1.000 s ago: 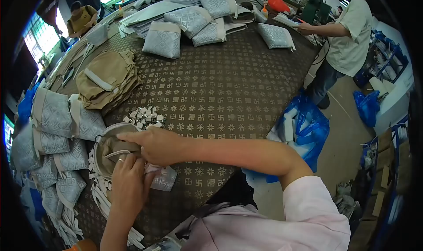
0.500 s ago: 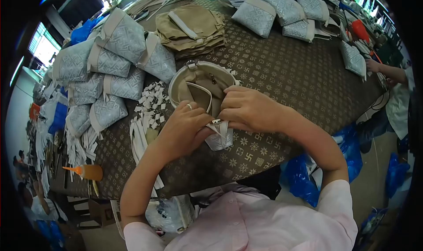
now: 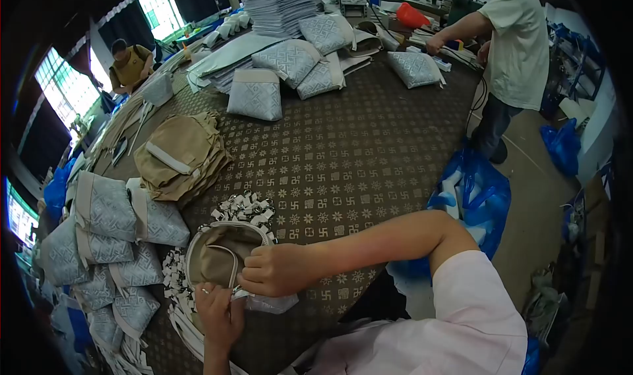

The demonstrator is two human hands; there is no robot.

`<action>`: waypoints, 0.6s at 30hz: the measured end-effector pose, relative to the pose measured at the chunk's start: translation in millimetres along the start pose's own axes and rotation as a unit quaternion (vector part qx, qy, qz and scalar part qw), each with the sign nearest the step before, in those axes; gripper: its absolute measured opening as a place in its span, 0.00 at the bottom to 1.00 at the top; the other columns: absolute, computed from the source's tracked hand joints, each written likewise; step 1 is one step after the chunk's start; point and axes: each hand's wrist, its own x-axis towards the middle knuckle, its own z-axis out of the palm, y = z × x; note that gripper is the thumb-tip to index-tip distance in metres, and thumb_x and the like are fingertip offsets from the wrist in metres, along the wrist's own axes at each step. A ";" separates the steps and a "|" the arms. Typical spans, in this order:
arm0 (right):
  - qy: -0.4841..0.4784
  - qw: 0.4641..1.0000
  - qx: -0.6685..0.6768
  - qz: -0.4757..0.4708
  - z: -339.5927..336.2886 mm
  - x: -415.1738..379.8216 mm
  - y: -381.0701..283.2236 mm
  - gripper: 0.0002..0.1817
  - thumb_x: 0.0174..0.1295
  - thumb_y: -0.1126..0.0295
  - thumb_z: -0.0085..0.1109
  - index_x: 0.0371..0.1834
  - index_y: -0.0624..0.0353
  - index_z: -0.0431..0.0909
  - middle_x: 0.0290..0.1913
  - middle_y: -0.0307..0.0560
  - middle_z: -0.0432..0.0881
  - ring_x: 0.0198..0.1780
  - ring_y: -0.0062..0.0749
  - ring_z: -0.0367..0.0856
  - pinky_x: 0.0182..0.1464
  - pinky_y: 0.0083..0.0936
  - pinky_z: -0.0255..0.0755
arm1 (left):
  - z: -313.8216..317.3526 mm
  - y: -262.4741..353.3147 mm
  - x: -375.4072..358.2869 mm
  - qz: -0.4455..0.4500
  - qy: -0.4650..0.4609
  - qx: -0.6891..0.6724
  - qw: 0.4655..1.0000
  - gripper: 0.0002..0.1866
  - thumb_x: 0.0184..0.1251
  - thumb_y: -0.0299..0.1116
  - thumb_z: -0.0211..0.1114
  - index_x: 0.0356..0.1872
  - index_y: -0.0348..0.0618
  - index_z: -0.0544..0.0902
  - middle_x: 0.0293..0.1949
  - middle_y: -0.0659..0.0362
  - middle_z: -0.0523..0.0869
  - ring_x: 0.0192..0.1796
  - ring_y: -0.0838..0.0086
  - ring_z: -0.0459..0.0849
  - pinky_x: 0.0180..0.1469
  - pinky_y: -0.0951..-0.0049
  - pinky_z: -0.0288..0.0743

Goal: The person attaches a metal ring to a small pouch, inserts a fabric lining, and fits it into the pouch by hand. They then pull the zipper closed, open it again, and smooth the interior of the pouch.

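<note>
An open zip pouch [image 3: 214, 256] with a tan lining and a pale zipper edge sits in front of me, its mouth facing up. My left hand [image 3: 219, 312], with a ring on one finger, is closed on the near rim. My right hand [image 3: 280, 269] is closed on the same rim, just right of the left hand. Between the fingertips a pale zipper end [image 3: 239, 293] shows, though its details are too small to make out. Silvery patterned fabric of the pouch [image 3: 273, 303] sticks out below my right hand. Small white tabs with metal clips [image 3: 245, 208] lie around the pouch.
Silver-grey patterned pouches [image 3: 105, 210] are heaped at left, with more [image 3: 255, 95] at the back. A stack of tan fabric pieces [image 3: 181, 154] lies on the brown patterned tablecloth [image 3: 343, 164]. A co-worker [image 3: 517, 45] stands at the far right; blue plastic bags [image 3: 478, 190] are beside the table.
The view has swung up and to the right, bringing the standing co-worker fully into sight. The pouch and both hands now appear lower and further left. Both hands keep hold of the rim.
</note>
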 end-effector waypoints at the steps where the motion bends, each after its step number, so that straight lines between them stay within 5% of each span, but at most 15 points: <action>1: -0.002 1.000 0.003 -0.025 1.0 -0.1 2.7 0.10 0.47 0.68 0.55 0.29 0.64 0.73 0.24 0.38 0.70 0.27 0.27 0.72 0.28 0.22 0.67 | -1.1 0.1 0.3 -0.019 -0.009 -0.006 1.000 0.07 0.46 0.24 0.62 0.20 0.40 0.71 0.19 0.55 0.69 0.27 0.59 0.67 0.36 0.63 0.58; 9: -0.038 0.989 0.089 -0.115 13.8 8.0 22.3 0.09 0.48 0.65 0.57 0.22 0.57 0.70 0.24 0.40 0.73 0.27 0.32 0.75 0.25 0.27 0.69 | -7.7 -8.1 -3.4 -0.025 -0.042 -0.040 0.998 0.05 0.47 0.26 0.63 0.22 0.39 0.74 0.19 0.56 0.71 0.29 0.60 0.69 0.38 0.64 0.59; 11: -0.097 0.964 0.247 -0.034 11.3 13.5 23.9 0.11 0.49 0.62 0.60 0.21 0.55 0.70 0.26 0.42 0.75 0.29 0.37 0.76 0.27 0.31 0.70 | -11.8 -7.4 -1.5 -0.028 -0.056 -0.052 0.997 0.05 0.48 0.27 0.64 0.24 0.39 0.76 0.19 0.57 0.72 0.30 0.60 0.70 0.40 0.64 0.59; 18: -0.077 0.959 0.260 0.086 2.2 8.7 11.6 0.11 0.47 0.63 0.62 0.23 0.55 0.71 0.25 0.42 0.75 0.31 0.37 0.77 0.32 0.31 0.71 | -8.7 11.0 1.8 -0.012 -0.020 -0.054 0.998 0.13 0.45 0.27 0.67 0.35 0.39 0.80 0.29 0.54 0.76 0.36 0.58 0.74 0.44 0.61 0.63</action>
